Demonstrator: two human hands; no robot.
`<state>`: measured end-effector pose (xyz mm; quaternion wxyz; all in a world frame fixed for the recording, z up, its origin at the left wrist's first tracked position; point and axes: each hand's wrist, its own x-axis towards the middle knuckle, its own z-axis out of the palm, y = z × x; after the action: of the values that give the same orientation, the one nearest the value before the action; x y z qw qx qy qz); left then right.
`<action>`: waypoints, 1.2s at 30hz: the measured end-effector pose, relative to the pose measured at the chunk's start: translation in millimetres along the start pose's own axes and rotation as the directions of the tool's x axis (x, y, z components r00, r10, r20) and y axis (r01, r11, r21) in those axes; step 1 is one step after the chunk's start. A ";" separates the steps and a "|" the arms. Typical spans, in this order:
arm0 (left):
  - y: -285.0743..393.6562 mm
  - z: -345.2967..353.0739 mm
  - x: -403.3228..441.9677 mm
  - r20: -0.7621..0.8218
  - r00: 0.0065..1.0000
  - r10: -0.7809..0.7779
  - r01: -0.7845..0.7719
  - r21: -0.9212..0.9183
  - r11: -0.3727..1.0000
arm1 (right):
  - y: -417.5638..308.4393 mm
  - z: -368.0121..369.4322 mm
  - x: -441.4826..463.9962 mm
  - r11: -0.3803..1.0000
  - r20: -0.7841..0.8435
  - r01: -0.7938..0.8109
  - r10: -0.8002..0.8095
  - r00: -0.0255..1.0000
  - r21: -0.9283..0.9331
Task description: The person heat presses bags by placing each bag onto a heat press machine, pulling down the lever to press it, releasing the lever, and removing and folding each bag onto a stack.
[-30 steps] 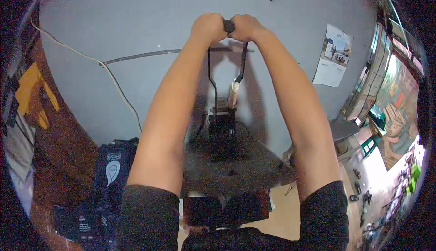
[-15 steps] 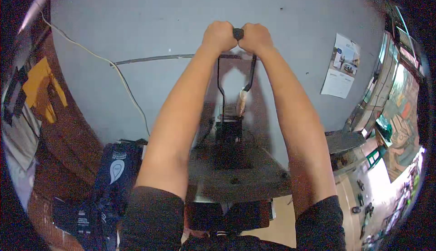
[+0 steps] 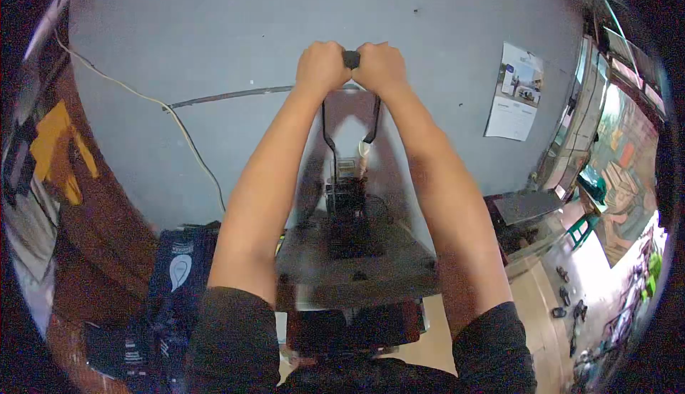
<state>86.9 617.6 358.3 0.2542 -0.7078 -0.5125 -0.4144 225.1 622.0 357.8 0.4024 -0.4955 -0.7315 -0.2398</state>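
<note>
Both arms reach forward to a black handlebar, whose dark grip shows between the fists. My left hand is wrapped round its left part, and my right hand is closed round its right part. Two bent black rods run down from the bar towards a dark machine on a dark table. A pale wrapping covers part of the right rod. The lower machine is dark and hard to make out.
Behind stands a grey wall with a calendar and a hanging cable. Dark printed clothing and a yellow garment are at the left. A dark shelf and sandals are on the right.
The view has shifted slightly. Both hands stay closed on the handlebar, which sits a little lower in view than one second ago.
</note>
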 end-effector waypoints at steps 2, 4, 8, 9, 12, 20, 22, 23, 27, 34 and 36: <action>4.8 -7.9 -8.5 -0.012 1.000 0.013 -0.013 -0.013 1.000 | -2.7 -4.5 -8.8 1.000 -0.006 0.008 -0.007 1.000 0.024; 9.3 -14.2 -16.5 -0.025 0.999 0.022 -0.023 -0.033 0.999 | -3.8 -9.4 -15.6 0.999 -0.005 0.013 -0.012 1.000 0.035; 21.3 -25.3 -27.6 -0.028 1.000 0.000 -0.001 -0.017 1.000 | -6.1 -14.7 -26.6 1.000 -0.038 0.020 -0.020 0.999 0.007; 23.4 -26.6 -31.1 -0.024 1.000 -0.006 0.006 -0.013 1.000 | -5.2 -15.4 -29.6 1.000 -0.057 0.030 -0.030 0.998 0.005; 28.3 -31.8 -37.2 -0.029 0.999 -0.031 0.031 -0.007 0.999 | -7.2 -20.0 -36.8 0.998 -0.096 0.061 -0.060 0.994 0.005; 33.5 -30.5 -55.9 -0.058 0.997 -0.053 0.053 -0.004 0.999 | -14.9 -36.7 -63.5 0.997 -0.138 0.073 -0.071 0.988 0.011; 37.5 -35.5 -65.3 -0.082 0.995 -0.048 0.047 -0.010 0.999 | -15.0 -37.6 -70.6 0.996 -0.139 0.090 -0.086 0.987 0.024; 40.2 -37.6 -70.5 -0.103 0.994 -0.043 0.041 -0.016 0.999 | -14.0 -38.6 -74.0 0.995 -0.138 0.100 -0.095 0.986 0.029; 57.6 -48.7 -86.7 -0.191 0.981 -0.025 0.025 -0.001 1.000 | -13.8 -48.1 -86.7 0.987 -0.124 0.157 -0.151 0.981 0.036; 73.2 -65.5 -124.2 -0.209 0.977 -0.046 0.047 0.001 0.999 | -23.1 -61.1 -121.5 0.986 -0.132 0.135 -0.121 0.984 0.097; 78.5 -71.8 -135.8 -0.213 0.977 -0.026 0.023 -0.017 1.000 | -26.4 -67.0 -134.3 0.986 -0.136 0.124 -0.109 0.985 0.107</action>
<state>119.1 464.2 286.2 0.2976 -0.6546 -0.4881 -0.4947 249.2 490.0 285.7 0.4621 -0.4110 -0.7443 -0.2521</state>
